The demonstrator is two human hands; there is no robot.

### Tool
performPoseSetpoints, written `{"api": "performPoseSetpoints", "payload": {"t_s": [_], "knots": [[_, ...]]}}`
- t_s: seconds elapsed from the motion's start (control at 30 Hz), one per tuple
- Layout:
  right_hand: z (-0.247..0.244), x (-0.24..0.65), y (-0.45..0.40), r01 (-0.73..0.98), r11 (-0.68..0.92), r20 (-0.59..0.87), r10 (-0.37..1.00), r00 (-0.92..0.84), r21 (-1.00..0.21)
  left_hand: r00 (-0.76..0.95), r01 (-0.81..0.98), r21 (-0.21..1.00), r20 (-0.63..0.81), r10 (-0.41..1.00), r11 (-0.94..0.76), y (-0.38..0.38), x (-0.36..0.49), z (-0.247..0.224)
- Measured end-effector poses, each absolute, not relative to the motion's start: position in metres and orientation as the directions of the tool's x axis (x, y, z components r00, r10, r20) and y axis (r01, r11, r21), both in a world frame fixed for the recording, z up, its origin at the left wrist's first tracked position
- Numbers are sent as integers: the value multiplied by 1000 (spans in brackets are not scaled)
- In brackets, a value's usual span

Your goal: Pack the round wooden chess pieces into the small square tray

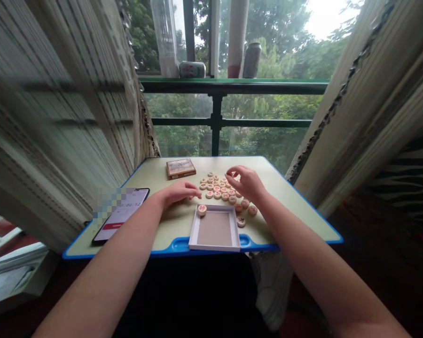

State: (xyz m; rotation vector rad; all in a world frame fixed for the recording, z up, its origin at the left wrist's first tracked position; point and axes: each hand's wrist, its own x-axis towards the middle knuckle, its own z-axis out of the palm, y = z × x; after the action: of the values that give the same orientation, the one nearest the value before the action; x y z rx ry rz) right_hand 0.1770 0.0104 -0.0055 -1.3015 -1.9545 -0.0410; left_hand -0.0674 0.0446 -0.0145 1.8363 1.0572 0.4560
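Observation:
Many round wooden Chinese chess pieces [224, 190] with red or dark characters lie in a loose cluster on the small table. Over the far right of this cluster is my right hand [246, 182], its fingers curled and the thumb near the index fingertip; what the pinch holds, if anything, is too small to make out. My left hand [179, 193] rests low at the cluster's left edge, fingers loosely stretched and holding nothing. Closer to me lies a shallow white box tray [193, 232], with one red-marked piece [202, 210] in its far left corner. A dark-marked piece [241, 221] sits just right of the tray.
A brown printed box lid [181, 168] lies at the back left of the blue-edged table [151, 164]. A phone [123, 213] showing a timer is by my left forearm. Curtains flank both sides. Two cans [252, 60] stand or lie on the window ledge beyond.

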Motion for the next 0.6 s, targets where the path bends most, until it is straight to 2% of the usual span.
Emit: {"api": "performPoseSetpoints", "payload": {"t_s": [0.23, 0.4, 0.5, 0.6], "knots": [[-14, 169, 13, 747, 502, 572, 796, -200, -437, 631, 451, 877, -183, 754, -164, 42, -66, -14], [-14, 157, 0, 592, 634, 463, 771, -436, -498, 626, 478, 860, -192, 756, -177, 39, -65, -12], [-6, 150, -15, 565, 689, 399, 724, -562, -454, 640, 495, 846, -201, 742, -198, 39, -66, -11], [2, 144, -28, 578, 704, 265, 700, -664, -413, 642, 510, 837, -215, 736, -200, 40, -67, -12]]}}
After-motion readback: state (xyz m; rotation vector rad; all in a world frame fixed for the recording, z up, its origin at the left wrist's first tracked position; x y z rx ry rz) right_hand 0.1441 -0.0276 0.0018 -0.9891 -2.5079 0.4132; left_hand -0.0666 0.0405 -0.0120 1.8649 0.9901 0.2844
